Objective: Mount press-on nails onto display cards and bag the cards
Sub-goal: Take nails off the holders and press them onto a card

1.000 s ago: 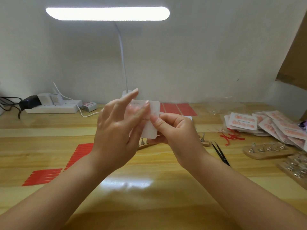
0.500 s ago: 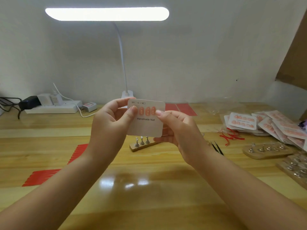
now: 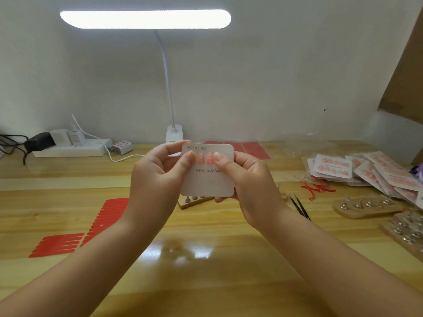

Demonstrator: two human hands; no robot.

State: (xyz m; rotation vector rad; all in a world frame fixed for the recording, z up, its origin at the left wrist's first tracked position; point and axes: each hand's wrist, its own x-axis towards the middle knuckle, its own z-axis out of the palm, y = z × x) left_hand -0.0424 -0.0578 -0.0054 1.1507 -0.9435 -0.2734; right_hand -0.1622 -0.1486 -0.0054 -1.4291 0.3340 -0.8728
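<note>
bare table near — tweezers, nail stands crowd right

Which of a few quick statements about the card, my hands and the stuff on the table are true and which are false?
1. Both hands hold the white display card above the table. True: the left hand and right hand grip it from either side.
2. The card is blank. False: it reads "Handmade Nail" and carries pink nails in its upper row.
3. The black tweezers are in the right hand. False: they lie on the table, right of the hands.
4. Finished bagged cards are piled at the table's right. True.
5. The desk lamp is off. False: it glows brightly.
</note>
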